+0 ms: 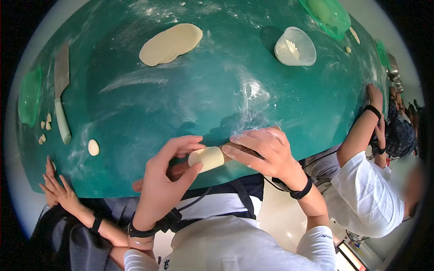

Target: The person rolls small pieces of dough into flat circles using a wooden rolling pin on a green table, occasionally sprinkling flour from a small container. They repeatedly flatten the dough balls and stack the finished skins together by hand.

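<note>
A brown wooden rolling pin [177, 170] lies slantwise at the table's near edge. A sheet of pale dough [209, 159] is curled around its middle. My left hand [168, 165] curves around the pin, thumb and fingertips at the dough's left side. Flour whitens the fingers of my right hand [264, 151], which are bent over the pin's right part and hide its end. Beyond my hands, flat dough wrappers [171, 45] lie in an overlapping stack.
A floury plastic bowl [296, 47] stands at the back right. To the left are a cleaver [62, 86], a dough ball [93, 147], small dough pieces and a green container [30, 97]. Other people's hands rest at the left [61, 187] and right table edges.
</note>
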Demonstrator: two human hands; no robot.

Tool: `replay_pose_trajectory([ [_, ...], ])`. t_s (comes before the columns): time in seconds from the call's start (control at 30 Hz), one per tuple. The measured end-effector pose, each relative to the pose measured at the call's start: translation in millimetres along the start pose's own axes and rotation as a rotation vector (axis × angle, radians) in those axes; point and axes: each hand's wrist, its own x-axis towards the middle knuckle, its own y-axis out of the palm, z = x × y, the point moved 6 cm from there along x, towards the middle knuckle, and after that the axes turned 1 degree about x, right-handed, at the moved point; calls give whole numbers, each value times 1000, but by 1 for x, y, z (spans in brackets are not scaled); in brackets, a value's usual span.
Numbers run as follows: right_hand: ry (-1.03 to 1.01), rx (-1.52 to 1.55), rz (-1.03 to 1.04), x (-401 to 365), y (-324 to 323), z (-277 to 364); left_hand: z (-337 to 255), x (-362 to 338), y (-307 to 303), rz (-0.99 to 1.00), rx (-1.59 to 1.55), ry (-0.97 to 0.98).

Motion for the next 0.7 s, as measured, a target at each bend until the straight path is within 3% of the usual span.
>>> replay_pose_trajectory([
  [0.37, 49, -2, 4, 1, -2, -1, -10, 5, 5, 15, -264, 114],
  [0.6, 161, -4, 37, -2, 4, -4, -57, 0, 7, 50, 156, 417],
  [0.7, 314, 60, 22, -6, 4, -10, -71, 7, 9, 110, 212, 488],
])
